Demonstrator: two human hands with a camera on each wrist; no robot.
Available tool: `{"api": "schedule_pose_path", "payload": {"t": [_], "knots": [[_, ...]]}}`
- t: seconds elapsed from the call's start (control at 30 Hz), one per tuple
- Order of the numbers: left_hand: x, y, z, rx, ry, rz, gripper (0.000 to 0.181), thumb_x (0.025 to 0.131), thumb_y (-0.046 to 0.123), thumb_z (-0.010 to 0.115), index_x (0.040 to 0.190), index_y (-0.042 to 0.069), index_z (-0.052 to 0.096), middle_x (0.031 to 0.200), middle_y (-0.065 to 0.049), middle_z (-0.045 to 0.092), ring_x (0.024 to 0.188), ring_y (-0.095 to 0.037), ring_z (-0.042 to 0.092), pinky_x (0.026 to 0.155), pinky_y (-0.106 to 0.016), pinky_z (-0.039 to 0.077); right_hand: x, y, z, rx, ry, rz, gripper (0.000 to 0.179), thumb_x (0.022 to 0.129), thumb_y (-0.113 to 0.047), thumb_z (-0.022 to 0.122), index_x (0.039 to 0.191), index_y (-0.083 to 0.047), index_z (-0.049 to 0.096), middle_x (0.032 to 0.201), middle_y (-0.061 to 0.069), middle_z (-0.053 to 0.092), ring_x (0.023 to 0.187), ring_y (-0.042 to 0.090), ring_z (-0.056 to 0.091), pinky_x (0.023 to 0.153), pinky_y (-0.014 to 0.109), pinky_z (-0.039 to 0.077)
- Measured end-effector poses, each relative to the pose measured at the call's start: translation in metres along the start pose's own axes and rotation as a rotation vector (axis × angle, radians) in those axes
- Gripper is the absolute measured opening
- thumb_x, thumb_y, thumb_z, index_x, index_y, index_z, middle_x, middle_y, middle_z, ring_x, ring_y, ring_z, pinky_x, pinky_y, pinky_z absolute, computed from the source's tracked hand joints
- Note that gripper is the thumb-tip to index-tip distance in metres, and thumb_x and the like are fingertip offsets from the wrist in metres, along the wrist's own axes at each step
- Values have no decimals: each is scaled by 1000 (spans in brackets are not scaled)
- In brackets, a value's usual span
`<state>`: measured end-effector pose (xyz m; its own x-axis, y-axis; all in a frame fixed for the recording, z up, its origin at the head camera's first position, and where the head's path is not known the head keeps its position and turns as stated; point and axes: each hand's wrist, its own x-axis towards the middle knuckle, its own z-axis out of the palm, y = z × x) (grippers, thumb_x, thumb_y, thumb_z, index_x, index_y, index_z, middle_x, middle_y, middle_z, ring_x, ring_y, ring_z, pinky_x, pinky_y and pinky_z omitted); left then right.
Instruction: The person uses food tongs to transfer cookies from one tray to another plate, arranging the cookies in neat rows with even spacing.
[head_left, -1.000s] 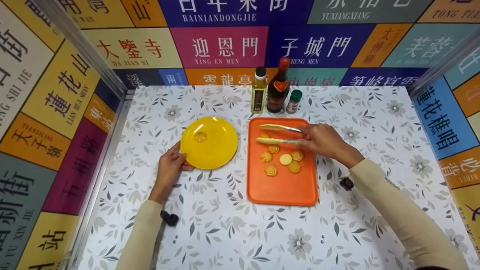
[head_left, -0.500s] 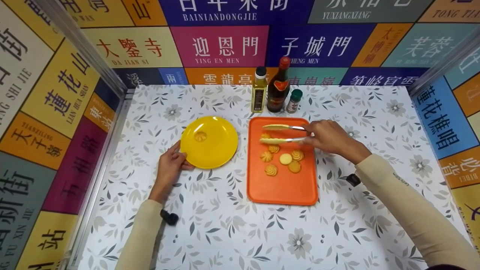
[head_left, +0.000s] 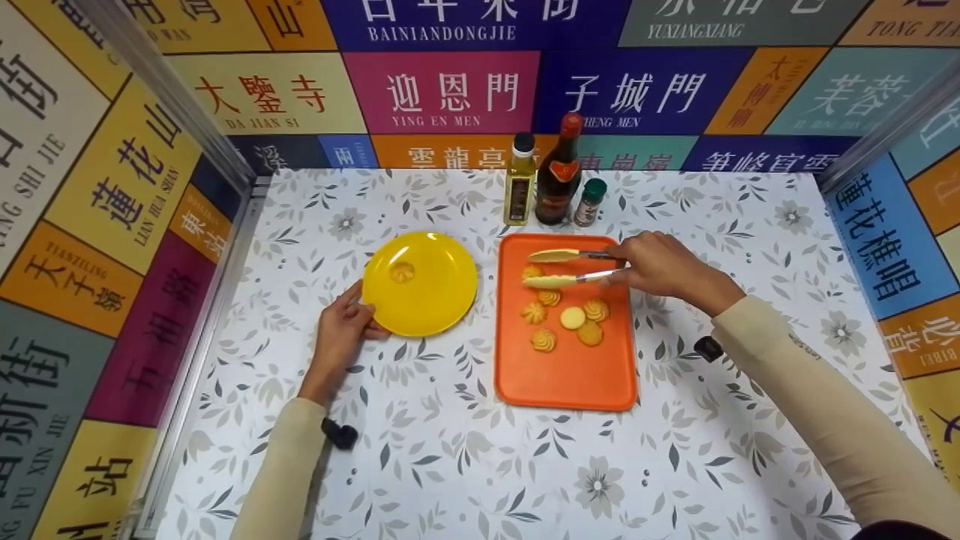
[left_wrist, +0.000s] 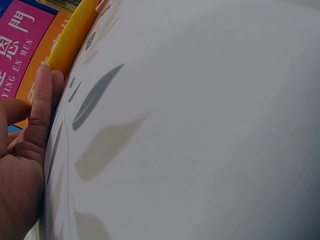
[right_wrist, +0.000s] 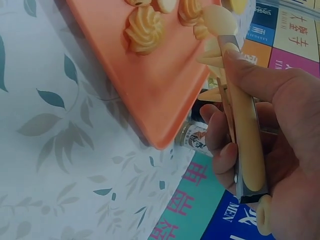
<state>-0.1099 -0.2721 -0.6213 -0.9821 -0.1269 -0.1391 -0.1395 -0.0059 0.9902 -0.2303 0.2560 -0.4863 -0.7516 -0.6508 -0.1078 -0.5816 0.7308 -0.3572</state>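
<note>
My left hand [head_left: 345, 324] holds the near-left rim of a yellow plate [head_left: 431, 307], fingertips at its edge in the left wrist view. One swirled cookie [head_left: 402, 272] lies on that plate. My right hand [head_left: 664, 264] grips metal tongs [head_left: 592, 276] with cream-coloured tips, the two arms spread apart. The tongs reach over the far end of an orange tray [head_left: 562, 379], where a piped cookie [head_left: 532, 272] shows between their tips. Several more cookies [head_left: 543, 341] sit on the tray, one of them a plain pale round [head_left: 572, 319].
Behind the tray stand an oil bottle [head_left: 519, 184] with a black cap, a dark bottle [head_left: 557, 180] with a red top and a small green-capped shaker [head_left: 590, 202]. A floral cloth [head_left: 450, 450] covers the table. Printed panels [head_left: 442, 90] wall in the back and sides.
The right hand has shifted slightly right and away from me, drawing the tongs' tips back around the far cookie. The left hand and plate stay in place.
</note>
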Motion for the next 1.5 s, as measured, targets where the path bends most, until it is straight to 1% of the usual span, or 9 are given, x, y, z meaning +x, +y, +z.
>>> {"api": "schedule_pose_path", "payload": {"t": [0.13, 0.37, 0.6, 0.9, 1.07, 1.13, 1.27, 1.37, 1.5], "knots": [[0, 0, 0, 8, 0, 0, 58, 112, 9, 63, 168, 8, 45, 93, -25, 73, 74, -30, 80, 74, -39, 71, 4, -2, -5, -21, -7, 16, 35, 96, -30, 87, 119, -4, 81, 82, 6, 71, 67, 21, 58, 62, 40, 49], [0, 0, 0, 8, 5, -6, 58, 112, 7, 62, 168, 6, 44, 92, -24, 73, 70, -30, 79, 72, -39, 71, 10, -5, -8, -38, -5, 51, 43, 99, -30, 84, 132, -3, 80, 91, 12, 79, 66, 22, 60, 60, 39, 45], [0, 0, 0, 1, 1, 3, 58, 112, 7, 62, 168, 6, 44, 91, -23, 74, 70, -29, 79, 72, -38, 71, 7, -2, -6, -24, -19, 63, 39, 98, -29, 86, 126, -3, 81, 89, 10, 76, 66, 22, 59, 60, 40, 47], [1, -1, -1, -13, -8, 13, 57, 113, 7, 62, 167, 7, 46, 90, -25, 73, 69, -29, 79, 71, -38, 71, 7, 3, -3, -22, -6, 47, 32, 96, -28, 88, 115, -4, 82, 84, 8, 74, 69, 25, 63, 64, 47, 53], [1, -1, 0, -17, -2, 8, 58, 113, 7, 62, 168, 8, 45, 89, -24, 72, 69, -30, 79, 71, -39, 71, 6, 4, 0, -9, -12, 75, 34, 95, -26, 88, 119, -2, 82, 86, 10, 74, 71, 28, 64, 66, 49, 55], [1, -1, 0, -18, -3, 8, 58, 112, 8, 62, 168, 8, 45, 88, -23, 72, 70, -30, 80, 71, -39, 71, 5, 4, 1, -8, -12, 85, 38, 95, -25, 88, 124, 0, 81, 90, 12, 76, 74, 28, 65, 67, 50, 55], [1, 0, 0, -14, -11, 12, 60, 112, 7, 62, 169, 6, 43, 89, -24, 72, 70, -31, 80, 72, -39, 71, 4, 4, 2, -1, -9, 95, 44, 96, -24, 87, 131, 3, 78, 94, 15, 78, 72, 27, 63, 64, 46, 52], [-1, 1, 0, -9, -13, 13, 60, 112, 5, 62, 169, 5, 42, 90, -25, 72, 71, -31, 80, 73, -40, 71, 3, 4, 3, 4, -6, 95, 41, 97, -23, 86, 128, 3, 79, 91, 14, 77, 68, 25, 59, 61, 42, 48], [-2, 1, 0, 6, -10, 6, 60, 112, 7, 62, 169, 6, 42, 92, -24, 72, 73, -31, 80, 73, -39, 71, 3, 5, 6, 14, -11, 97, 37, 98, -23, 85, 124, 3, 80, 88, 12, 75, 67, 23, 57, 62, 40, 46]]}}
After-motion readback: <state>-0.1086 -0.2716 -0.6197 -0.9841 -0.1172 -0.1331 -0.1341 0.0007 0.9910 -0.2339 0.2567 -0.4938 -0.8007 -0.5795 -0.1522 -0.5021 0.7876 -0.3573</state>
